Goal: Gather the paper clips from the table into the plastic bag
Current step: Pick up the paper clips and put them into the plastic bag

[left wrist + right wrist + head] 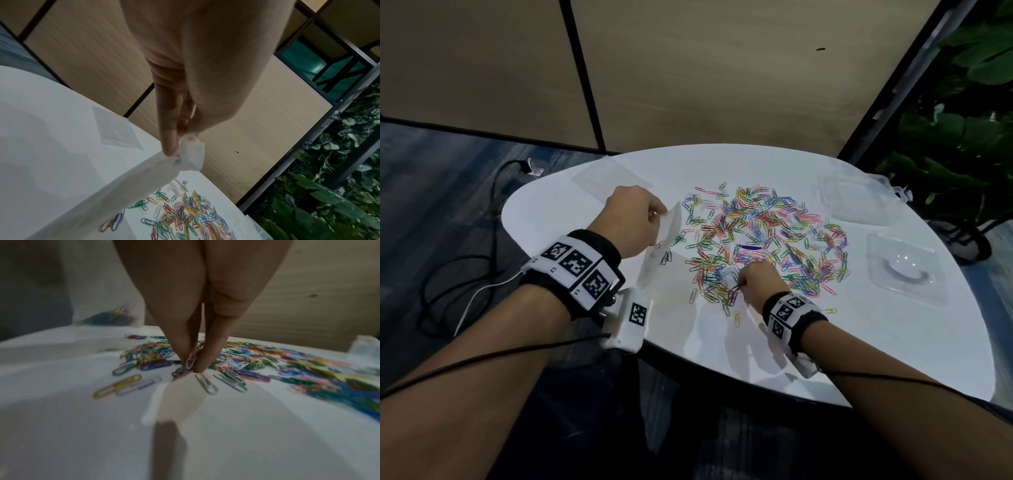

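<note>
Coloured paper clips [763, 236] lie spread in a wide heap on the white table [859, 342]. My left hand [635, 219] pinches the top edge of a clear plastic bag [661, 246] and holds it up left of the heap; the pinch shows in the left wrist view, left hand [180, 134] on the plastic bag [144, 178]. A few clips lie in the bag's bottom [109, 316]. At the heap's near edge my right hand [751, 279] has its fingertips down on the table. In the right wrist view the right hand [192, 365] pinches a small bunch of paper clips [192, 360].
A clear plastic lid [904, 267] and a clear box [859, 198] lie at the table's right side. Another flat clear bag [606, 178] lies at the far left. Cables [465, 274] run over the floor on the left. Plants [962, 137] stand beyond the right edge.
</note>
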Tool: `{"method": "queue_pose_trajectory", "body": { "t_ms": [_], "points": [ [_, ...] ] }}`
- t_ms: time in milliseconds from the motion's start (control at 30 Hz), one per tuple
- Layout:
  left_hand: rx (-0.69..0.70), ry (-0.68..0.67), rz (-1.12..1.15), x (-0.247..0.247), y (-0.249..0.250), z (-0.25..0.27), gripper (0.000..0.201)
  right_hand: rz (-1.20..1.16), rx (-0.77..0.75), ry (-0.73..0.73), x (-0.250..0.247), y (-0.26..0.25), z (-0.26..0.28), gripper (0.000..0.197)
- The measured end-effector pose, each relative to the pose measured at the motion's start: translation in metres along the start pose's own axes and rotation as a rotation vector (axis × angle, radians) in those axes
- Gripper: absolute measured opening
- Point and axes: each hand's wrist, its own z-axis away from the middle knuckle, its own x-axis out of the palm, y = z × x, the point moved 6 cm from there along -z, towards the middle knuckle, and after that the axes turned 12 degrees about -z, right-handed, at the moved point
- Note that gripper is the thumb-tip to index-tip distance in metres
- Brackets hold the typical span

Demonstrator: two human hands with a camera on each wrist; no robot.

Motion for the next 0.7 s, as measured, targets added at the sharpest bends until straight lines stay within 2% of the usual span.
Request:
{"method": "queue_pose_trajectory", "body": {
  "t_ms": [167,267,333,433,567,633,700],
  "points": [
    [-0.001,-0.074,-0.063,0.012,0.005,-0.001,0.031,-0.439,0.246,0.061,-0.029,0.029,-0.006,0.007],
    [-0.014,-0.156,-0.054,0.025,0.009,0.001,0.031,-0.820,0.372,0.054,-0.048,0.040,-0.005,0.007],
    [-0.013,-0.205,-0.046,0.034,0.015,0.002,0.030,-1.132,0.368,0.045,-0.064,0.030,-0.001,0.008],
    [-0.006,-0.239,-0.036,0.044,0.024,0.001,0.029,-1.512,0.264,-0.023,-0.086,-0.002,0.008,0.012],
    [0.004,-0.246,-0.019,0.056,0.037,-0.003,0.028,-1.671,0.196,-0.161,-0.087,-0.041,0.016,0.024],
    [0.011,-0.251,-0.008,0.061,0.044,-0.006,0.027,-1.647,0.199,-0.184,-0.078,-0.052,0.017,0.021],
    [0.006,-0.248,0.011,0.064,0.049,-0.008,0.026,-1.534,0.213,-0.147,-0.069,-0.055,0.016,0.016]
  ]
}}
